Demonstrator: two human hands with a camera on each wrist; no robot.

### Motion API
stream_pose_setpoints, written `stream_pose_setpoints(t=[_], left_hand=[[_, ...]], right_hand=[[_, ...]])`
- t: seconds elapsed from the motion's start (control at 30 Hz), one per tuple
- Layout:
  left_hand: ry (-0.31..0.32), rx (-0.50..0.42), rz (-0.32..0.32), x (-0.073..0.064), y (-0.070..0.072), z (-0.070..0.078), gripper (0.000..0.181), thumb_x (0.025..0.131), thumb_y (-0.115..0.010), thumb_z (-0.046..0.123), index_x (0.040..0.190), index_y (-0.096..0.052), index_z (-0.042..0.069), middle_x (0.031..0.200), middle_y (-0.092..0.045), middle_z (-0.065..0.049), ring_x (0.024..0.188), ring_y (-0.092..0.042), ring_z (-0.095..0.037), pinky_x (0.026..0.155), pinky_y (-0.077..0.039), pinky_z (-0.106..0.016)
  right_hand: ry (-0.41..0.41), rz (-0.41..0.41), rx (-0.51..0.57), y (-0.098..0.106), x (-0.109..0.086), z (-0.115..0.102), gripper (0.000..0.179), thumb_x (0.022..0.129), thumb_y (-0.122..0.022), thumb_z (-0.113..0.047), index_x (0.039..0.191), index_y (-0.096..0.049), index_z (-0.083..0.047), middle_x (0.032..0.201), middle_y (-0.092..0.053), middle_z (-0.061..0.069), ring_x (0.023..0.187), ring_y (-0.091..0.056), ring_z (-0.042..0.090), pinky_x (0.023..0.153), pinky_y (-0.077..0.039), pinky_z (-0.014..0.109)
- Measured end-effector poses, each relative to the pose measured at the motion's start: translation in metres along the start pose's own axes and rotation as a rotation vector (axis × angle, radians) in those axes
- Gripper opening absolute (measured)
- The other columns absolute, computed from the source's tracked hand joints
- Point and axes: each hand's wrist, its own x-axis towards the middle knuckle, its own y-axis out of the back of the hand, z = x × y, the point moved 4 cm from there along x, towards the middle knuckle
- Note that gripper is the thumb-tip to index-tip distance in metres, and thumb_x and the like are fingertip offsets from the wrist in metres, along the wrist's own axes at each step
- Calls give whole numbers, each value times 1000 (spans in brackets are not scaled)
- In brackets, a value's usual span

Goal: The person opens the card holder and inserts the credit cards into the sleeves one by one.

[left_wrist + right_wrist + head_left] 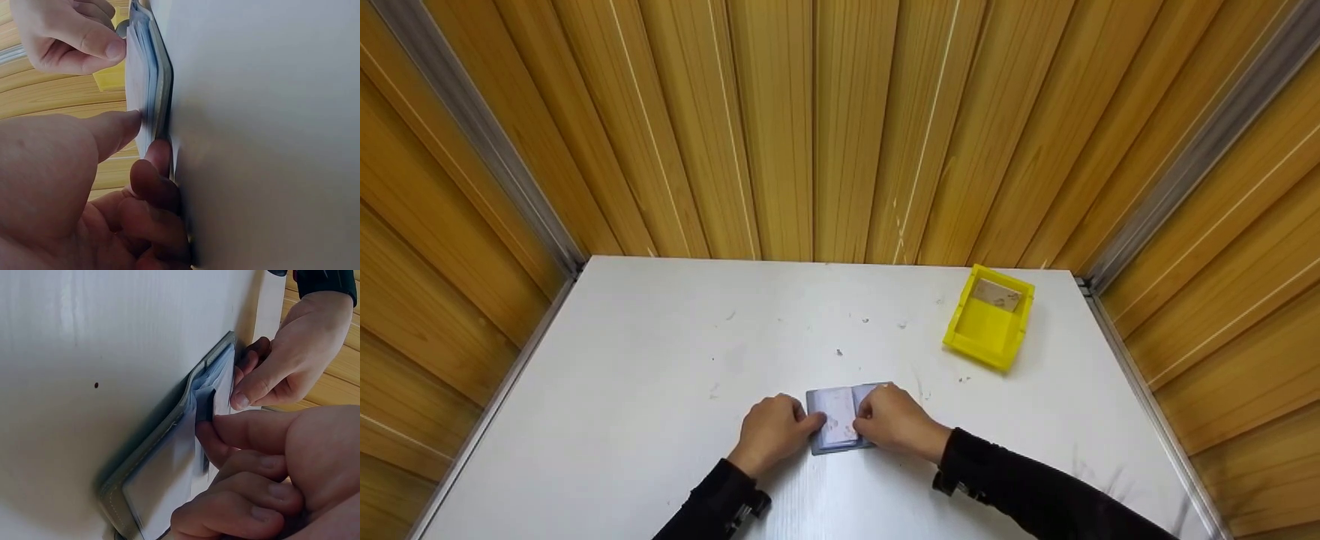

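A grey card holder (816, 401) with stitched edges and clear plastic sleeves lies spread open on the white table. My left hand (772, 431) grips its left side, thumb on the top sleeve and curled fingers at the cover's edge, as the left wrist view shows. From the other side, my right hand (900, 420) pinches the edge of a raised sleeve (224, 382) near the middle of the holder. Beside those fingertips, a dark strip (209, 405) shows inside the sleeve. The right half's sleeve (163, 478) lies flat under my right hand.
A yellow bin (986, 330) stands at the back right of the table (660, 337), with a beige patterned card (997, 295) leaning at its far end. Small dark specks dot the tabletop. Wood-patterned walls (840, 135) enclose the back and sides.
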Motion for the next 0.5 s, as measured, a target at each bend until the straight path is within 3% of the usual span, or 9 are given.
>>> stream_pose_setpoints(t=[0.2,0.5], left_hand=[[-19,-4,9,-2,1,1,46,94,-83,44,62,-62,19,58,-50,9,57,-47,-12,55,-33,-29],[-2,10,5,-1,0,0,45,94,-83,47,67,-60,19,61,-52,7,58,-49,-13,56,-35,-29]], right_hand=[[50,25,-27,-2,0,0,20,89,-80,-12,69,-80,-11,64,-60,-8,69,-50,11,59,-37,24],[82,53,-39,-4,0,0,16,89,-81,-13,73,-83,-12,68,-68,-6,73,-52,13,66,-40,27]])
